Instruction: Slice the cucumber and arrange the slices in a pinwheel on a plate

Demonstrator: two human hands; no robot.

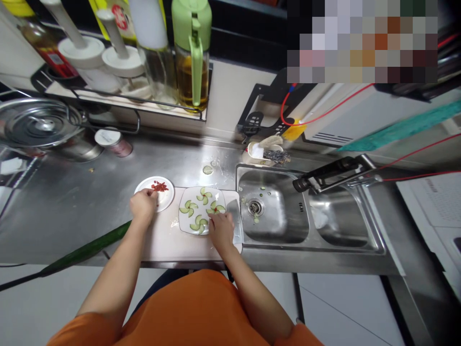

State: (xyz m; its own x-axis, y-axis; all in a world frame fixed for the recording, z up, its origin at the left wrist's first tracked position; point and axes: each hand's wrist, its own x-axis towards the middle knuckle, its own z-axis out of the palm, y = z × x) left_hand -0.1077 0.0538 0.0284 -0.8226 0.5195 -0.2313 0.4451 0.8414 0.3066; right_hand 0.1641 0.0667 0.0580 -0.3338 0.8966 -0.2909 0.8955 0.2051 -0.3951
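My left hand (143, 205) is at the lower left of a small round white plate (166, 201) holding a heap of small red pieces (160, 186). Its fingers are pinched together, and whatever is between them is hidden. My right hand (222, 230) reaches over the lower right of a squarish white plate (184, 225). Its fingers are drawn together beside one of several pinwheels of cucumber slices (198, 224); I cannot make out anything in them. Red bits show in the middle of the pinwheels on the right and at the top. A whole cucumber (86, 249) lies beside my left forearm.
Both plates rest at the white cutting board (165, 245). A double sink (273, 230) with cucumber scraps adjoins it on the right. Behind stand a jar (114, 142), a lidded pot (39, 125) and a rack (144, 103) of bottles. A cucumber slice (208, 169) lies on the counter.
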